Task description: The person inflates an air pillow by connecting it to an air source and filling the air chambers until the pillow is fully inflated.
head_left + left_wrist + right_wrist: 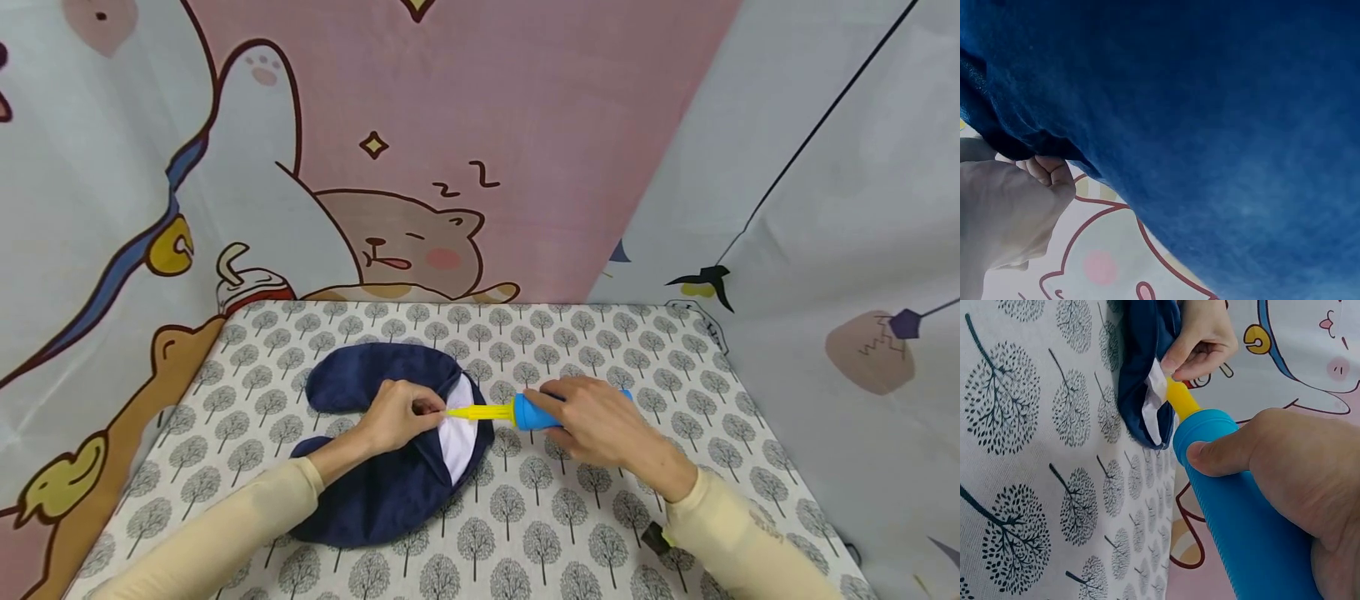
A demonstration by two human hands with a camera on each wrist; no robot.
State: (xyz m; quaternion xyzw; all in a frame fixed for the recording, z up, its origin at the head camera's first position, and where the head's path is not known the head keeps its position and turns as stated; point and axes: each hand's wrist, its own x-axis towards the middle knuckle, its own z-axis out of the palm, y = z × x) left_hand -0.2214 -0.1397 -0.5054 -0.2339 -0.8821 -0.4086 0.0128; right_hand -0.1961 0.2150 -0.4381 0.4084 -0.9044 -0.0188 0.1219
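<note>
A navy blue U-shaped neck pillow (pixel 375 500) lies on the table, its cover parted at the right curve so a white inner part (pixel 459 429) shows. My right hand (pixel 600 421) grips a blue hand pump (pixel 531 412) whose yellow nozzle (pixel 487 412) points left at that white part. At the nozzle's tip, my left hand (pixel 397 417) pinches the spot with thumb and forefinger; what lies between them is hidden. In the right wrist view the thumb presses along the pump's blue barrel (pixel 1241 519). Navy fabric (pixel 1210 125) fills most of the left wrist view.
A tree-print cloth (pixel 540 533) covers the table. A small black object (pixel 656 537) sits beside the right sleeve. Cartoon-printed curtains (pixel 525 125) hang behind the table and on both sides.
</note>
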